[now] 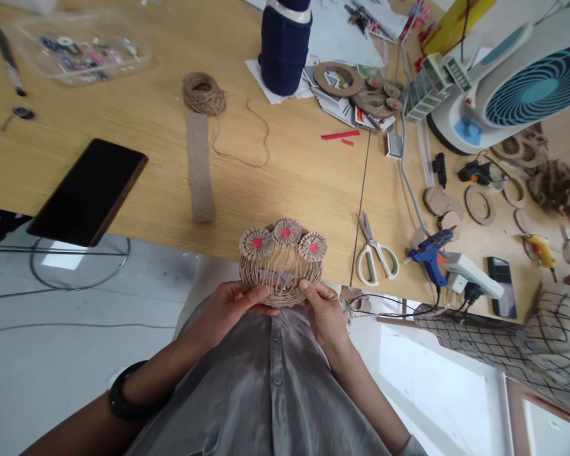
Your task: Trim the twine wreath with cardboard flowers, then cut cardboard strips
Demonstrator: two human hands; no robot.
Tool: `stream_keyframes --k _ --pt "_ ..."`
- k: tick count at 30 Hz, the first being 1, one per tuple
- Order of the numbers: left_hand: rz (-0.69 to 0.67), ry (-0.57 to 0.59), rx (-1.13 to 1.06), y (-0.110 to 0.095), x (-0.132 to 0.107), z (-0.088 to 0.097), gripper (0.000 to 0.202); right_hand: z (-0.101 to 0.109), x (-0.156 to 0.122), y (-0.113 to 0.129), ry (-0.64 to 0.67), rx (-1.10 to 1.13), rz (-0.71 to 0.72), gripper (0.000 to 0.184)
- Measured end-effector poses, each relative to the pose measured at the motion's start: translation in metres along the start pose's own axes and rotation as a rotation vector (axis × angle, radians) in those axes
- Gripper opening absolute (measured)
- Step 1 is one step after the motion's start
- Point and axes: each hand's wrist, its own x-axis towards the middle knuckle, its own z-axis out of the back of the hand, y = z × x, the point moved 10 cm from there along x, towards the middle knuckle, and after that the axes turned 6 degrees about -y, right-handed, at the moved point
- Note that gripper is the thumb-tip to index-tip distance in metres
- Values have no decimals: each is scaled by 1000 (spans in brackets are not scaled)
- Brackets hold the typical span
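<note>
Between my two hands is a twine-wrapped ring (248, 273) with strands strung across its opening. Three pleated brown paper rosettes (285, 232) with red centres sit along its far rim. My left hand (235, 301) grips the lower left of the ring, thumb on top and fingers underneath. On the lower right, my right hand (323, 310) pinches the rim in the same way. The ring is held at the table's front edge, above my lap. White-handled scissors (377, 250) lie partly spread to the right of it.
Left are a dark tablet (89, 191) and a plastic box of beads (83, 47). A burlap strip (200, 168) lies below a twine ball (203, 93). A blue bottle (285, 50) stands behind. Right are a blue glue gun (431, 256), a power strip (472, 273) and a fan (513, 85).
</note>
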Motion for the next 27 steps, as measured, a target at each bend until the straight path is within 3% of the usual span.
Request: stream_keyframes --k 5,13,21,27 --pt "52 -35 39 -1 -1 -2 28 2 -1 3 -33 22 32 30" --pt "-16 -163 63 -10 1 9 25 -9 -6 8 41 5 27 29" --pt "23 -63 38 -9 0 -4 30 -13 -7 13 41 -32 76 23" --pt "-13 -145 87 -8 1 -1 27 -17 -7 9 49 -46 56 24"
